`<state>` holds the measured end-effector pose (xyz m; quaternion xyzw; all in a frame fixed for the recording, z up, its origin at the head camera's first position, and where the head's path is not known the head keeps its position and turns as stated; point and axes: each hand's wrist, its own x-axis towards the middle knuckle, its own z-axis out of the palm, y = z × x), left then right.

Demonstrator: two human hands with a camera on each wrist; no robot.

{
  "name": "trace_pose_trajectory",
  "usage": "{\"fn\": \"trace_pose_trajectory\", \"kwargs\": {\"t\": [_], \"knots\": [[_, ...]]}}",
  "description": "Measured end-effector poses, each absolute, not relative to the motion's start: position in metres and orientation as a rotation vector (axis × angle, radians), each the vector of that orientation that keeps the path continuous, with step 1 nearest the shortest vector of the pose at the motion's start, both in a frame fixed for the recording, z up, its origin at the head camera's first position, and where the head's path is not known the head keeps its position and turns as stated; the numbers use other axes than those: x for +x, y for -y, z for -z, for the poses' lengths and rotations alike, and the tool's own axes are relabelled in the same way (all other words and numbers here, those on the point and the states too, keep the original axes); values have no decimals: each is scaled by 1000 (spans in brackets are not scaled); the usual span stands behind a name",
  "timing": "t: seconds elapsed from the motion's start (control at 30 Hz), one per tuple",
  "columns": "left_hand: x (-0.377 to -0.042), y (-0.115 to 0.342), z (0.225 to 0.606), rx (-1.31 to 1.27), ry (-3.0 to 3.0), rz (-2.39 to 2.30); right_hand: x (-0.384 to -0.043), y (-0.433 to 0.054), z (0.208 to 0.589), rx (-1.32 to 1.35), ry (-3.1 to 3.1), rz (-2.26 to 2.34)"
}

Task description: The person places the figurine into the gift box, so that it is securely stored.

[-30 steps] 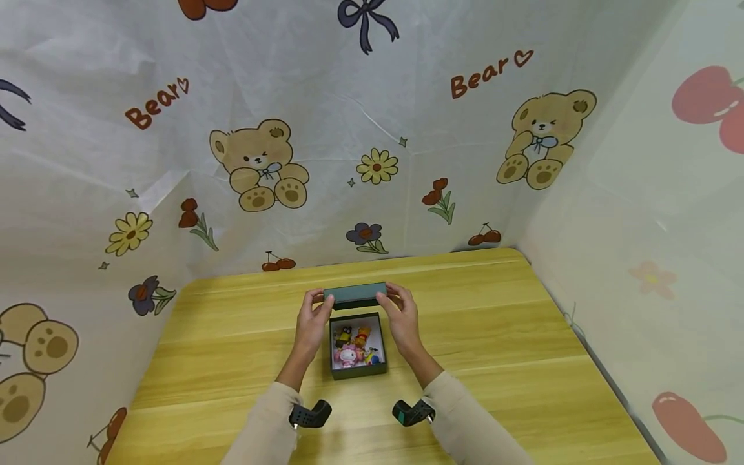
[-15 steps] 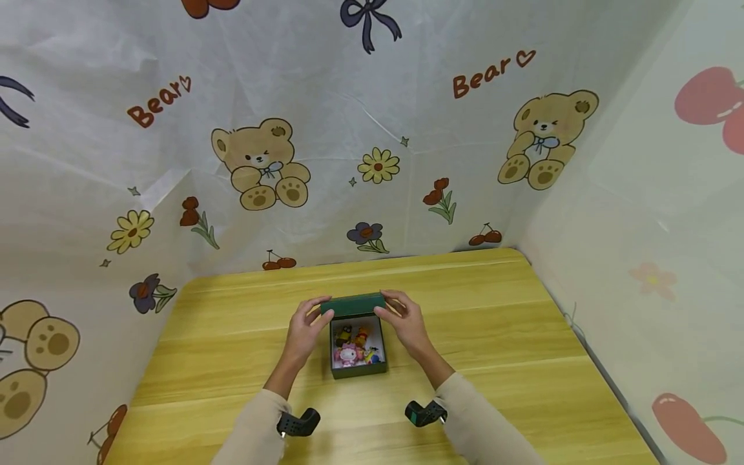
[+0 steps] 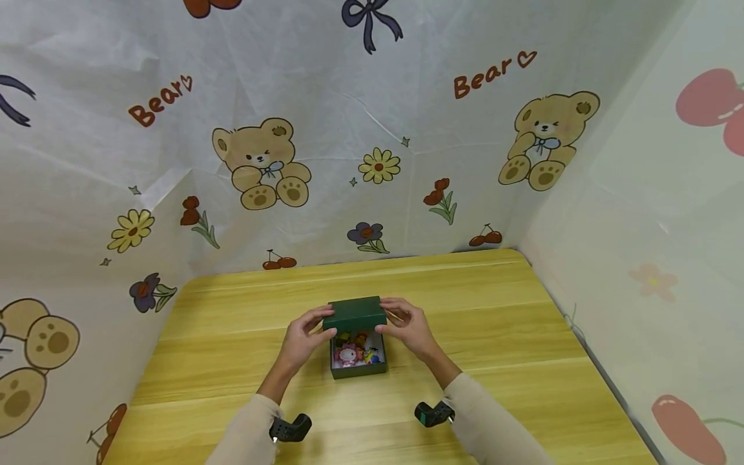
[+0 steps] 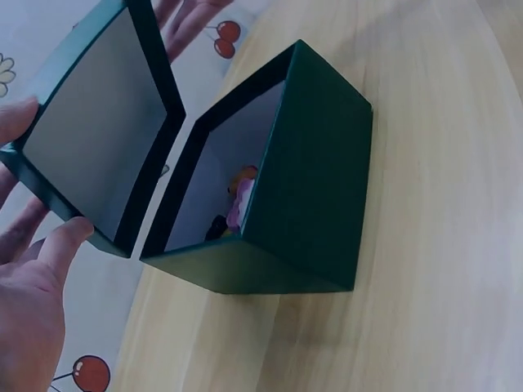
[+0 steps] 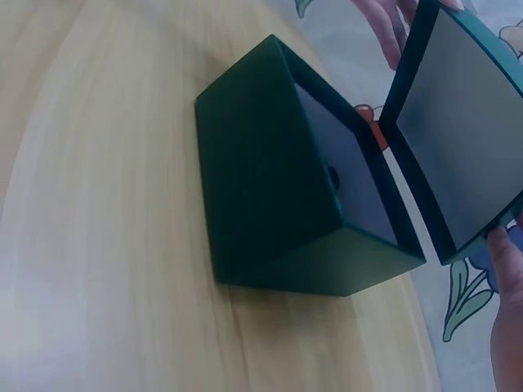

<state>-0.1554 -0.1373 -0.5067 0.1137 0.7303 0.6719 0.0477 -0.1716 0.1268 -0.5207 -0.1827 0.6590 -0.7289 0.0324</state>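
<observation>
A dark green box lid is held tilted over the back of a matching green box. My left hand grips the lid's left end, thumb on the near edge. At its right end my right hand pinches the lid the same way. Inside the box lie several small toy figures, among them a pink one and a yellow-and-blue one; the lid partly hides those farther back. In the left wrist view the lid's pale inside faces the open box.
The box stands on a wood-grain table. Behind the table hangs a white sheet printed with bears and flowers, and a similar sheet covers the right side. Black camera mounts sit on both wrists.
Both hands have brought the lid nearer and tilted it so its top shows, and it now overlaps the box's far part. The forearms have spread apart. The box has stayed in place.
</observation>
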Motion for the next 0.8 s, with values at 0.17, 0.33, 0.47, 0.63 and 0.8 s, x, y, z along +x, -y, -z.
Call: {"fn": "trace_pose_trajectory", "kwargs": {"t": [0.17, 0.33, 0.47, 0.63, 0.8], "knots": [[-153, 139, 511, 337, -2223, -1984, -171, -128, 526, -554, -1992, 2232], [-149, 140, 516, 348, -2224, -1979, -169, -129, 531, -569, -1987, 2201], [-146, 140, 519, 361, -2241, -1970, -167, -129, 534, -583, -1988, 2193], [-142, 138, 523, 376, -2250, -1958, -165, -130, 537, -628, -2010, 2166], [-138, 135, 528, 392, -2275, -1933, -164, -130, 543, -647, -2035, 2133]]}}
